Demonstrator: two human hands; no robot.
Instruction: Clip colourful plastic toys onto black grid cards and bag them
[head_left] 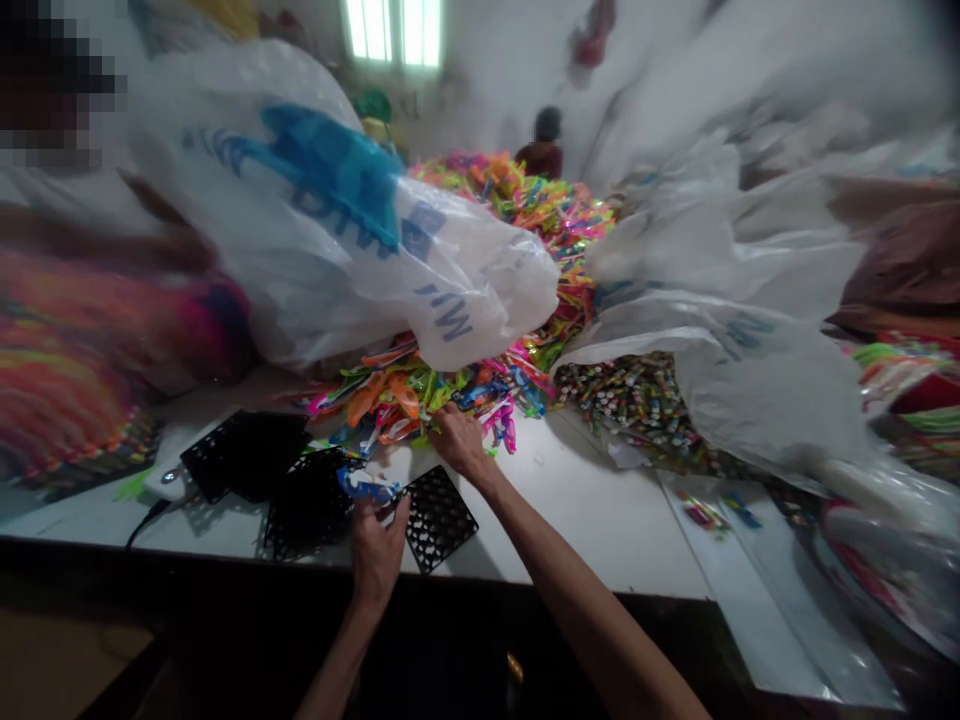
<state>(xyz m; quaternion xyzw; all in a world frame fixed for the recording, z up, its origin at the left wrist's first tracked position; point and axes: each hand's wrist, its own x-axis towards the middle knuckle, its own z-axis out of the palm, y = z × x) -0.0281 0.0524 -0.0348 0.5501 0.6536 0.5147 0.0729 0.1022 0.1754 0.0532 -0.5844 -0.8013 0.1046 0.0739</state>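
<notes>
My left hand (379, 552) is near the table's front edge, its fingers closed on a blue-and-white plastic piece (367, 487). Its thumb lies against the left corner of a square black perforated plate (441, 520). Farther forward, my right hand (459, 440) reaches to the front edge of a heap of bright plastic strips (397, 395) in orange, green, pink and blue. Those fingers are bent and pinched together among the strips; what they grip is hidden. More black perforated plates (311, 500) lie stacked left of my left hand.
A large white printed plastic bag (480, 280) overhangs the heap; another bag (772, 390) lies right, beside many small patterned pieces (630, 400). A white device (169, 484) with a cable sits left. Clear plastic sheets (750, 580) cover the right front edge. Another person (541, 155) is behind.
</notes>
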